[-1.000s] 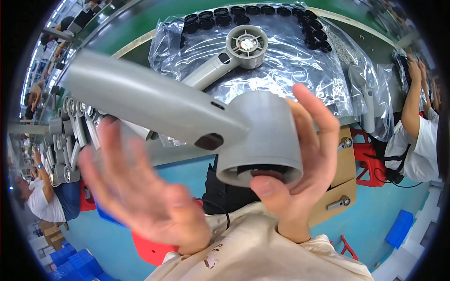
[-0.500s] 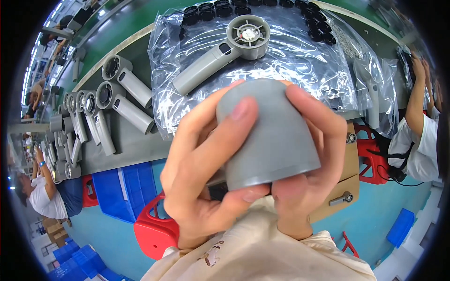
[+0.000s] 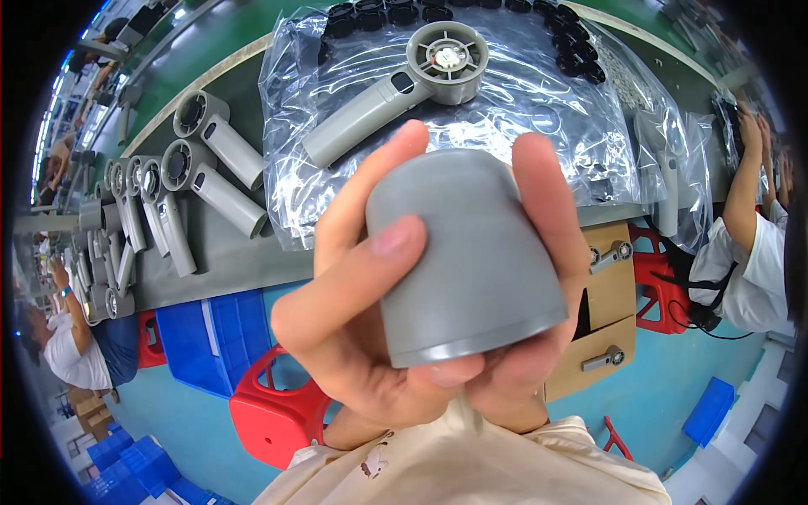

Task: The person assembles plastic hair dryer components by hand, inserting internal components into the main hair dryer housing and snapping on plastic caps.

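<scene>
A gray fan [image 3: 467, 261] fills center frame between left hand [image 3: 362, 362] and right hand [image 3: 568, 261], their grip clamped around its rounded casing.

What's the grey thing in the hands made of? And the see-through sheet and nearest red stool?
The grey thing looks like satin-finished hard plastic: smooth, softly shiny, though painted metal could look similar. The see-through sheet seems glossy plastic film: it wrinkles and glints. The red stool is probably smooth moulded plastic, with rounded edges.

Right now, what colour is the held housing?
Grey, with no pattern visible; the housing shows best in the head view.
</scene>
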Action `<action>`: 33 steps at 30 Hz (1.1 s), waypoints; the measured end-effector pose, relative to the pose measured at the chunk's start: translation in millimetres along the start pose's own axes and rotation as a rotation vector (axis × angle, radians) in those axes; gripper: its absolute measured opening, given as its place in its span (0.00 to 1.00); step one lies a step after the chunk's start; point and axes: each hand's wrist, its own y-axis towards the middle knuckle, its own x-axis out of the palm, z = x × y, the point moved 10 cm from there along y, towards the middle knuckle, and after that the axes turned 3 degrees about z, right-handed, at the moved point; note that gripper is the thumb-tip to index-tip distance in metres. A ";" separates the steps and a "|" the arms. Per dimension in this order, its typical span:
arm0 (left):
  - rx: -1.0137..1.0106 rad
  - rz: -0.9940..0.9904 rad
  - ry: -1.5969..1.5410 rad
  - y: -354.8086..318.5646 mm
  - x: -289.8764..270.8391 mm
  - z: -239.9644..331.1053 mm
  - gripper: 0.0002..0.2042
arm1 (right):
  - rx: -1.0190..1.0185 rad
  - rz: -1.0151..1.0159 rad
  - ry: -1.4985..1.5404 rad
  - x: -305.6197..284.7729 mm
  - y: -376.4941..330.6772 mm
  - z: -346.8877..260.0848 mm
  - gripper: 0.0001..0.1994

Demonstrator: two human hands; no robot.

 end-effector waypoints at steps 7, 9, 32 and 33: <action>-0.030 0.204 -0.169 -7.8 -9.0 2.9 0.22 | -0.062 -0.072 -0.225 -5.6 13.4 -1.5 0.35; -0.074 0.222 -0.114 -9.4 -12.7 -6.9 0.21 | -0.121 -0.134 -0.326 -2.8 12.3 -3.9 0.36; -0.008 -0.149 -0.186 8.8 -15.9 -7.5 0.18 | -0.013 -0.437 -0.689 25.4 6.5 -22.2 0.38; -0.024 -0.158 -0.212 7.8 -16.6 -9.2 0.18 | -0.020 -0.446 -0.690 26.4 6.8 -21.6 0.38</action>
